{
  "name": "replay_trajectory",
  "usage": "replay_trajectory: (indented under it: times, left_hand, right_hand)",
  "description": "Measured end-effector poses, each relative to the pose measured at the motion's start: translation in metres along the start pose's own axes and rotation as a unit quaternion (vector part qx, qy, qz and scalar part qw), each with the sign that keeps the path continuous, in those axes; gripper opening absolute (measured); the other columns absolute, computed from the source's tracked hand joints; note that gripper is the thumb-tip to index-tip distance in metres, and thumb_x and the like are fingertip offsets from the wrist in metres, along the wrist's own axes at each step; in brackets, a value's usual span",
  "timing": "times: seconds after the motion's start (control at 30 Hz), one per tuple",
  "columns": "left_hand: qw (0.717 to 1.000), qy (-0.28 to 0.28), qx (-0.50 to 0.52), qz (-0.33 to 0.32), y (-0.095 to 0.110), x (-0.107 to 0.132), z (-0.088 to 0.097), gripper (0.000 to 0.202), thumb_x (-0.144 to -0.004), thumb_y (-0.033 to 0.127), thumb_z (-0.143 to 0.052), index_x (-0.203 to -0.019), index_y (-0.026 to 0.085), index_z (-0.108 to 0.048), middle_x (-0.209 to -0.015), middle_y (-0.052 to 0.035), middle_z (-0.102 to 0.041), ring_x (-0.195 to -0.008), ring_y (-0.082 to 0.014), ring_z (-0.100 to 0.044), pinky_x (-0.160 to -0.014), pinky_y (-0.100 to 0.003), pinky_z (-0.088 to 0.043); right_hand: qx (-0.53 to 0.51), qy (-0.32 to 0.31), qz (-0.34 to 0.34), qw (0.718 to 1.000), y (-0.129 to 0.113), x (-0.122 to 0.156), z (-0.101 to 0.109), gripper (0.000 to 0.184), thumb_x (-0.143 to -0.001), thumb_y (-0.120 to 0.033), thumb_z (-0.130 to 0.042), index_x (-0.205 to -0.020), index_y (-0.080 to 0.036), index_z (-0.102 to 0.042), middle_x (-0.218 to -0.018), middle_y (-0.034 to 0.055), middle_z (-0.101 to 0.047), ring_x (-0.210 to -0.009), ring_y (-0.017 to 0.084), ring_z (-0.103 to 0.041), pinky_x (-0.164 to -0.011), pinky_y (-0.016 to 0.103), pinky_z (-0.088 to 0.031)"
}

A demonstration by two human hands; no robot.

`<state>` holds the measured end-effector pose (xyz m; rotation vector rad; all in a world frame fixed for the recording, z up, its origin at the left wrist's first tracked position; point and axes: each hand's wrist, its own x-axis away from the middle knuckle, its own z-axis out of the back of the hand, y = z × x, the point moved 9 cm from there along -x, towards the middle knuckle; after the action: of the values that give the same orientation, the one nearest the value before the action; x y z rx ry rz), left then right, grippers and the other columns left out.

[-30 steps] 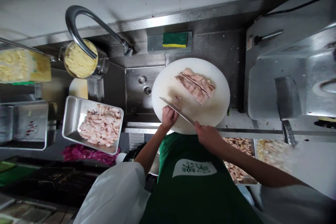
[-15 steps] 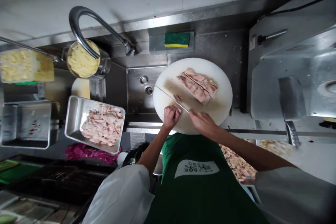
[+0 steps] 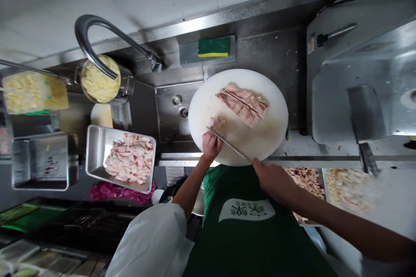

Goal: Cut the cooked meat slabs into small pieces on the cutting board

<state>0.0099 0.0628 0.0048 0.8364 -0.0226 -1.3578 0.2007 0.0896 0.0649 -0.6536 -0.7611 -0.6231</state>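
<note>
My right hand (image 3: 268,178) grips the handle of a knife (image 3: 234,147), whose blade slants up and left across a round white cutting board (image 3: 273,134). Curled fingers of my left hand (image 3: 212,145) rest on the board beside the blade near its tip. Whatever lies under those fingers is hidden. Just beyond the blade are small cut pieces of pale meat (image 3: 217,122). Farther back on the board lies a larger slab of meat (image 3: 243,104), split lengthwise into strips lying side by side.
A metal tray of cut meat (image 3: 130,158) stands left of the sink (image 3: 167,110). Behind it are a pot of pale yellow slices (image 3: 100,80) and a curved faucet (image 3: 94,54). A sponge (image 3: 213,46) sits behind the board. On the right lies a cleaver (image 3: 365,114).
My right hand has drawn the knife back toward me and to the right, so its tip is now by my left fingers. Small meat pieces now lie beyond the blade. The view has shifted slightly.
</note>
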Motion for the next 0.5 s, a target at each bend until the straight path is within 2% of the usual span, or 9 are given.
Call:
replay_trajectory:
  times: [0.1, 0.2, 0.27, 0.43, 0.5]
  left_hand:
    - [1.0, -0.017, -0.018, 0.004, -0.001, 0.001, -0.002, 0.011, -0.092, 0.023, -0.054, -0.096, 0.019, -0.063, -0.091, -0.0079, -0.066, -0.09, -0.0197, -0.061, -0.081, -0.036, -0.048]
    - [1.0, -0.006, -0.02, 0.005, -0.002, 0.001, 0.0, 0.01, -0.091, 0.024, -0.056, -0.095, 0.019, -0.063, -0.091, -0.0081, -0.065, -0.091, -0.0202, -0.061, -0.08, -0.036, -0.049]
    - [1.0, 0.008, -0.004, 0.003, -0.001, 0.002, 0.002, 0.009, -0.091, 0.023, -0.057, -0.097, 0.019, -0.063, -0.092, -0.0082, -0.065, -0.092, -0.0204, -0.061, -0.081, -0.037, -0.049]
    - [1.0, 0.004, 0.008, 0.011, -0.002, 0.003, 0.0, 0.011, -0.09, 0.021, -0.057, -0.1, 0.019, -0.062, -0.091, -0.0077, -0.066, -0.092, -0.0202, -0.062, -0.082, -0.038, -0.049]
    - [1.0, 0.005, 0.003, 0.013, -0.002, 0.003, 0.0, 0.012, -0.09, 0.021, -0.057, -0.1, 0.019, -0.062, -0.091, -0.0077, -0.066, -0.091, -0.0201, -0.063, -0.082, -0.038, -0.049]
  right_hand:
    - [0.005, -0.024, -0.008, 1.0, 0.0, -0.003, 0.001, 0.032, -0.09, -0.003, -0.034, -0.116, -0.01, -0.05, -0.081, 0.0126, -0.071, -0.079, 0.026, -0.071, -0.063, 0.03, -0.043]
    - [0.009, 0.021, 0.039, 0.999, -0.018, -0.029, 0.02, 0.035, -0.09, -0.003, -0.032, -0.121, -0.008, -0.049, -0.093, 0.0166, -0.071, -0.087, 0.026, -0.071, -0.067, 0.03, -0.044]
    - [0.01, 0.041, 0.053, 0.998, -0.02, -0.038, 0.023, 0.037, -0.091, -0.003, -0.032, -0.125, -0.007, -0.046, -0.096, 0.0173, -0.071, -0.089, 0.025, -0.07, -0.068, 0.03, -0.044]
    - [-0.014, -0.024, -0.002, 1.0, 0.01, -0.018, -0.011, 0.031, -0.088, -0.004, -0.035, -0.112, -0.014, -0.052, -0.078, 0.0114, -0.07, -0.076, 0.025, -0.07, -0.061, 0.03, -0.041]
    - [-0.017, -0.017, 0.007, 1.0, 0.005, -0.024, -0.011, 0.032, -0.087, -0.003, -0.035, -0.112, -0.013, -0.052, -0.078, 0.0118, -0.07, -0.076, 0.024, -0.07, -0.061, 0.029, -0.041]
